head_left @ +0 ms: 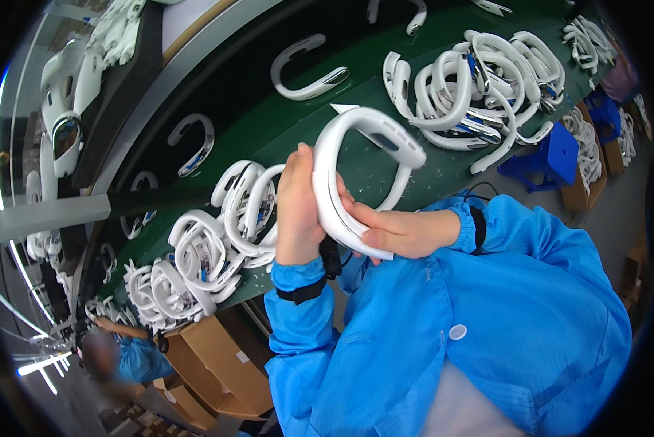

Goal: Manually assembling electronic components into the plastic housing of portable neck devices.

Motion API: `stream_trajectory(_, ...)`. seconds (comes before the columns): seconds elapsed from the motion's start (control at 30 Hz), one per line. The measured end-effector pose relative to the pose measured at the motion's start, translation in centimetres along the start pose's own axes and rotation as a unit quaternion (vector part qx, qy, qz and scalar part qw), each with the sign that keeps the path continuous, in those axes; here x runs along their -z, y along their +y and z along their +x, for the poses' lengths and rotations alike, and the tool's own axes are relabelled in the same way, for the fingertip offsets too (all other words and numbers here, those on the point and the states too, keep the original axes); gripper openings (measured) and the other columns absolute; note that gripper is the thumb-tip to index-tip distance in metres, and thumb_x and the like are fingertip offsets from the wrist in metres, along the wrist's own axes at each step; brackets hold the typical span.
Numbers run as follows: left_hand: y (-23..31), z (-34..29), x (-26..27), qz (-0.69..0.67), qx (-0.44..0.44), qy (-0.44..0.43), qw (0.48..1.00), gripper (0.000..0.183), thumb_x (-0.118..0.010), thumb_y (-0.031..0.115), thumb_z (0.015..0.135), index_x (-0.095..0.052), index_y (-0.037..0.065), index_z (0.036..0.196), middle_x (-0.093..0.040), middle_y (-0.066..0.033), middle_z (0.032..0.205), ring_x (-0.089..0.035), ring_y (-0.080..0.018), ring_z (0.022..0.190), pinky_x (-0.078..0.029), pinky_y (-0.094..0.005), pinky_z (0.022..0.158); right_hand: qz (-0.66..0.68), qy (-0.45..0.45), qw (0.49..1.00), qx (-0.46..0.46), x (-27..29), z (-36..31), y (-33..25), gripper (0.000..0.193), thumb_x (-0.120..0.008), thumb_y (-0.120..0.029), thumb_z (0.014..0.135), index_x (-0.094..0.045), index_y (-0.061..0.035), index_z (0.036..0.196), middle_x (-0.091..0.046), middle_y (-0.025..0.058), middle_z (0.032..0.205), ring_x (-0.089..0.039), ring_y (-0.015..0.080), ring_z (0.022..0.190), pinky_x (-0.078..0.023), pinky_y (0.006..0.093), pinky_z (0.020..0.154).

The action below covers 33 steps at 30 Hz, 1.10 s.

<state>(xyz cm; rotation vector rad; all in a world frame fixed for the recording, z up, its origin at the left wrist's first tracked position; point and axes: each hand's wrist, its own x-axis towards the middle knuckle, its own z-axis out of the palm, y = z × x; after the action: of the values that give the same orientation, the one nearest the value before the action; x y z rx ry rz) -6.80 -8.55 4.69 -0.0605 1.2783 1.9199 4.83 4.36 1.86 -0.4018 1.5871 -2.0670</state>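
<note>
We held our left hand [298,211] upright, fingers pointing up above the wrist. Our right hand [413,231] lay sideways, fingers pointing left. Both hands were close together, curved in a grip.

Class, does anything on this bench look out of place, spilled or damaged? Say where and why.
Small white flecks are scattered on the green table around the held loop. They look odd, like loose scraps, but are too small to identify. No damage is clear.
</note>
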Motion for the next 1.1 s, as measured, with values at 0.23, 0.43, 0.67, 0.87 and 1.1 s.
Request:
stream_trajectory(0.23,-1.0,0.0,-0.7,0.123,-0.143,0.119,0.975,0.032,-0.04,0.034,0.095,-0.042,0.003,0.096,-0.048,-0.0074,0.048,-0.045,-0.0137,0.032,-0.036,-0.0237,0.03,-0.198,0.025,0.976,-0.083,-0.1,0.7,-2.7,0.039,-0.032,-0.025,0.097,-0.028,0.0039,0.123,-0.054,0.0217,0.088,-0.056,0.0323,0.075,-0.044,0.0386,0.073)
stream_trajectory(0.43,-0.7,0.3,-0.4,0.063,-0.114,0.125,0.984,0.028,-0.043,0.032,0.095,-0.041,0.004,0.095,-0.049,-0.0074,0.049,-0.045,-0.0135,0.033,-0.035,-0.0236,0.03,-0.118,0.029,0.989,-0.084,-0.4,0.4,-2.5,0.039,-0.033,-0.025,0.097,-0.028,0.0029,0.124,-0.057,0.0226,0.095,-0.058,0.0348,0.082,-0.044,0.0393,0.074)
stream_trajectory(0.67,-1.3,0.6,-0.3,0.145,-0.173,0.164,0.96,0.028,-0.043,0.031,0.095,-0.036,0.005,0.097,-0.049,-0.0091,0.049,-0.046,-0.0146,0.033,-0.034,-0.025,0.03,-0.262,0.044,0.956,-0.124,-0.9,0.9,-3.1,0.032,-0.038,-0.023,0.095,-0.032,0.0038,0.112,-0.059,0.0259,0.082,-0.058,0.0421,0.074,-0.044,0.0464,0.066)
stream_trajectory(0.87,-1.8,1.5,0.5,0.098,-0.14,0.184,0.968,0.027,-0.043,0.031,0.095,-0.033,0.006,0.098,-0.052,-0.0119,0.053,-0.048,-0.0166,0.035,-0.035,-0.0263,0.031,-0.255,0.078,0.959,-0.099,-1.0,0.9,-1.7,0.035,-0.041,-0.025,0.094,-0.033,0.0022,0.114,-0.059,0.0247,0.081,-0.058,0.0413,0.074,-0.044,0.0468,0.066)
stream_trajectory(1.1,-2.3,1.1,0.9,-0.088,-0.094,0.12,0.984,0.029,-0.041,0.033,0.095,-0.035,0.007,0.107,-0.053,-0.0114,0.058,-0.051,-0.0174,0.042,-0.041,-0.0265,0.039,-0.259,0.073,0.961,-0.069,0.0,1.0,-1.0,0.045,-0.044,-0.026,0.092,-0.03,0.0028,0.124,-0.059,0.0262,0.079,-0.058,0.0411,0.069,-0.045,0.0464,0.065)
